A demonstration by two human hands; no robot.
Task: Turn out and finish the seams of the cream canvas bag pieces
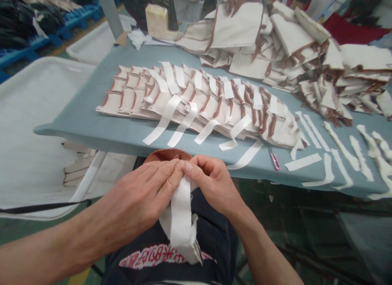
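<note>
My left hand (pixel 153 187) and my right hand (pixel 211 181) meet close to my body, just below the table's near edge. Fingers of both are pinched together at the top of a white strip (pixel 180 215). It hangs down over my dark apron (pixel 214 232), crumpled at its lower end. Behind the fingertips a brown curved edge (pixel 168 154) shows; what it belongs to is mostly hidden. Beyond the hands, overlapping cream fabric pieces (pixel 110 101) with brown trim lie in rows on the table, with white strips (pixel 162 119) laid across them.
The blue-grey table (pixel 79 117) also bears a small pink cutter (pixel 275 159), loose white strips (pixel 303 161) to the right, and a large heap of cream pieces (pixel 239 25) behind. A yellowish block (pixel 157 21) stands at the back. White bins (pixel 36 97) stand to the left.
</note>
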